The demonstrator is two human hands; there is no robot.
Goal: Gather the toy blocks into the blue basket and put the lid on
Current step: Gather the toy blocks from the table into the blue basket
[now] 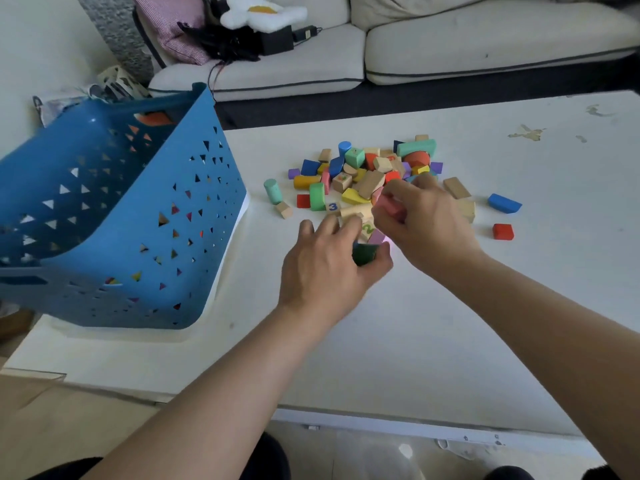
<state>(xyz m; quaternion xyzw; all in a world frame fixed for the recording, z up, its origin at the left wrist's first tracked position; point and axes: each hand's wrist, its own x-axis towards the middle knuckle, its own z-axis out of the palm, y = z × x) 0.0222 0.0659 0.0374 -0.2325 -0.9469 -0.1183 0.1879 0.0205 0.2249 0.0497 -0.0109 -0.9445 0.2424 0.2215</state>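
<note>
Blocks (372, 183) on white table (485, 306), sofa (485, 39) behind

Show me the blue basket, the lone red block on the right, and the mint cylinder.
blue basket (138, 237), head view, on its perforated side wall.
lone red block (503, 232), head view, on its front face.
mint cylinder (273, 192), head view, on its curved side.

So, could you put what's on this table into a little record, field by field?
Surface: white table, pale sofa behind it
Container: blue plastic basket with triangular holes, at the table's left, no lid on it, some blocks showing through the holes
Pile: coloured wooden toy blocks, heaped mid-table, a few loose around the heap
Left hand: grips a dark green block at the pile's near edge
Right hand: pinches a pink block
Progress: most blocks not yet in the basket
</note>
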